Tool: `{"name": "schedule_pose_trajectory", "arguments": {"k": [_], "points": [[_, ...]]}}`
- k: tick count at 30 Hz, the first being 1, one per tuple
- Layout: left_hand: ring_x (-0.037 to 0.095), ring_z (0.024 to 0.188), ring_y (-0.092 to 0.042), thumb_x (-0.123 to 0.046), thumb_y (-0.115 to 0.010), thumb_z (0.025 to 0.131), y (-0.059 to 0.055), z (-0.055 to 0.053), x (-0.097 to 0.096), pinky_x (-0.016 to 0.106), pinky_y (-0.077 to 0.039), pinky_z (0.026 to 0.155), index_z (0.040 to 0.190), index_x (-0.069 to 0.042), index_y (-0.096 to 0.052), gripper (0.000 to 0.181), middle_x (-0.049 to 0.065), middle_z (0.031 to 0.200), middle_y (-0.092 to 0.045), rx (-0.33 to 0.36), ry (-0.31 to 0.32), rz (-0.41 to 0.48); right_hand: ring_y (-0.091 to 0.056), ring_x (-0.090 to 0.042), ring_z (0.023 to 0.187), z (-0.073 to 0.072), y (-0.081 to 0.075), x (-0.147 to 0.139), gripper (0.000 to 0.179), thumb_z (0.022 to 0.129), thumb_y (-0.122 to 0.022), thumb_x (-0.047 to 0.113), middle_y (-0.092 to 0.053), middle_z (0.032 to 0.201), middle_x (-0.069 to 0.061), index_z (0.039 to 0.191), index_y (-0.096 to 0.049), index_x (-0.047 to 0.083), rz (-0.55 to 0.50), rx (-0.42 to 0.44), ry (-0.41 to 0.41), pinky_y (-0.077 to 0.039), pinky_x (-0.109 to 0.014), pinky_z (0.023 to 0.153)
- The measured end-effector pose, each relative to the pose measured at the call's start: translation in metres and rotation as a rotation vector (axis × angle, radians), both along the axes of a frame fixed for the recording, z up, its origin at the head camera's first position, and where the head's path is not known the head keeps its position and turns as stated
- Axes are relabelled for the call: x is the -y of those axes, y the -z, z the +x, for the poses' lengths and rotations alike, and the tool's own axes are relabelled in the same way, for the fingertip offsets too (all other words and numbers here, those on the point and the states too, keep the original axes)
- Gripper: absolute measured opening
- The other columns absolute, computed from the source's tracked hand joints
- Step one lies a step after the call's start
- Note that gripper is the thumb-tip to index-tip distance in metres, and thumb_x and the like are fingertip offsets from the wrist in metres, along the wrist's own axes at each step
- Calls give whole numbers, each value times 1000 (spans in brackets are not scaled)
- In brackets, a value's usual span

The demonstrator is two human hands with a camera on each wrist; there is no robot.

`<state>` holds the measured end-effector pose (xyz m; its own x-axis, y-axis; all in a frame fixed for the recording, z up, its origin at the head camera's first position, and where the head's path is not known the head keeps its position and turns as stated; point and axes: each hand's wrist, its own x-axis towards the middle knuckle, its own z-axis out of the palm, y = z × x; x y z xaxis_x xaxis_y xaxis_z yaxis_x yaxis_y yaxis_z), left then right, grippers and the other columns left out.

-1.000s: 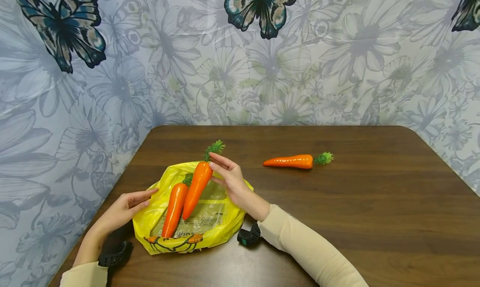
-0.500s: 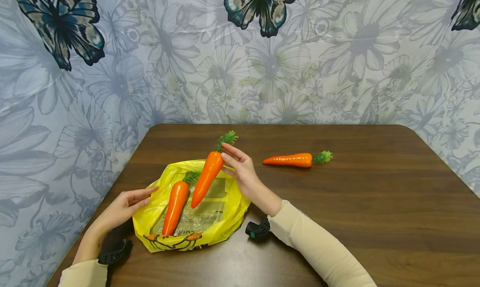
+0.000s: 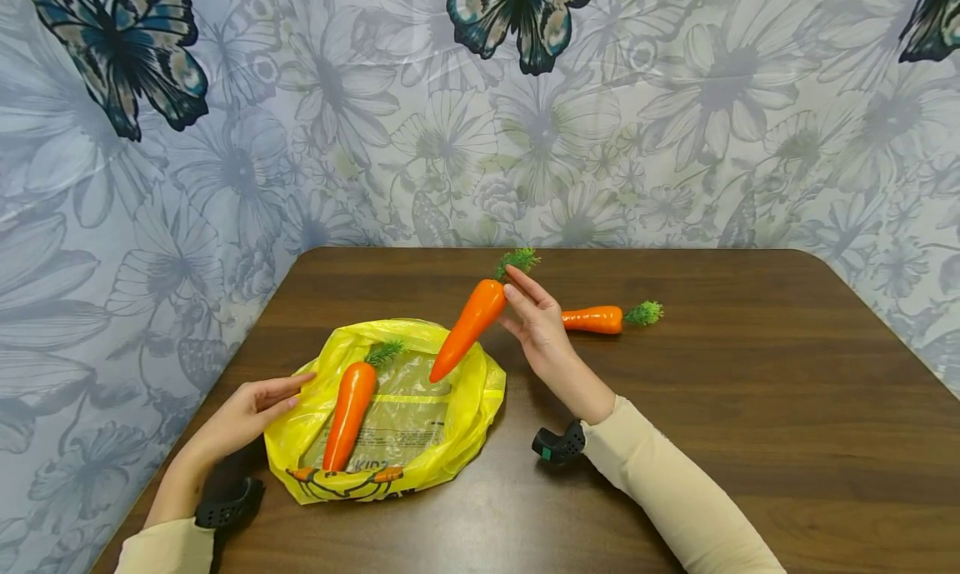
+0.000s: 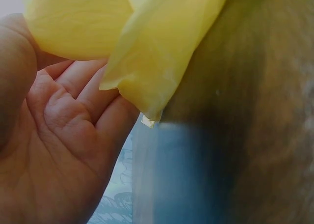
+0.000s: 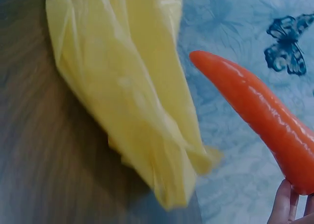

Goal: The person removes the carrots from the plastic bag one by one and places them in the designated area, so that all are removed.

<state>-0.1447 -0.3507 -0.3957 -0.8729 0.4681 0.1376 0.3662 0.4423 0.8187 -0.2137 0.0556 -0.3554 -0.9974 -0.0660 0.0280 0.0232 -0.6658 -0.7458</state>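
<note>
My right hand point(image 3: 543, 328) pinches a glossy orange carrot point(image 3: 471, 328) near its green top. The carrot hangs tilted, tip down to the left, over the right rim of a yellow plastic bag point(image 3: 480, 424). In the right wrist view this carrot point(image 5: 260, 113) is apart from the bag point(image 5: 127, 101). A second carrot point(image 3: 350, 416) lies inside the open bag, on its left side. My left hand point(image 3: 243, 416) holds the bag's left edge; the left wrist view has the yellow film point(image 4: 147, 52) between thumb and fingers.
Behind my right hand a third carrot point(image 3: 596, 320) lies on the brown wooden table point(image 3: 750, 407), its tip hidden. A patterned wall with butterflies point(image 3: 521, 16) rises behind the table's far edge. Dark wrist devices point(image 3: 558, 445) sit at both cuffs.
My right hand has lifted the carrot up and to the right, from inside the bag to above its right rim. It now covers part of the third carrot. The left hand has stayed put.
</note>
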Motion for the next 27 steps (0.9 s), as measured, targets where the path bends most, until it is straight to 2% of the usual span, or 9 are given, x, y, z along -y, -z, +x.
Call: {"name": "schedule_pose_trajectory", "arguments": {"k": [6, 10, 16, 23, 27], "points": [[-2, 110, -48, 1, -52, 95, 1, 0, -1, 16, -45, 81, 127, 15, -49, 35, 34, 127, -46, -3, 6, 1, -60, -13, 81, 9, 0, -34, 25, 93, -57, 3, -65, 95, -1, 110, -70, 17, -54, 47, 89, -50, -28, 71], [-2, 110, -48, 2, -52, 94, 1, 1, 0, 16, -45, 81, 127, 15, -49, 35, 33, 127, -46, -9, 2, 9, -60, -14, 77, 17, 2, -56, 24, 92, -58, 5, -66, 91, -2, 109, -71, 17, -101, 93, 133, -50, -29, 75], [-3, 111, -47, 3, -52, 94, 1, 0, -1, 15, -45, 81, 127, 16, -48, 36, 31, 127, -47, 0, 11, 25, -59, -15, 75, 30, 9, -85, 23, 91, -59, 4, -65, 93, -2, 106, -72, 15, -141, 158, 200, -50, -31, 80], [-3, 111, -47, 2, -52, 94, 1, 0, -2, 15, -44, 82, 127, 15, -48, 36, 32, 127, -46, 4, 11, 19, -61, -13, 81, 43, 10, -105, 29, 90, -60, 2, -62, 97, 0, 115, -67, 13, -132, 226, 296, -50, -31, 82], [-3, 111, -47, 1, -52, 95, 1, 1, -1, 16, -45, 81, 127, 15, -48, 36, 29, 128, -48, -3, 2, 13, -61, -11, 89, 51, 13, -111, 35, 88, -63, 3, -62, 101, 2, 122, -63, 15, -116, 296, 369, -45, -32, 90]]}}
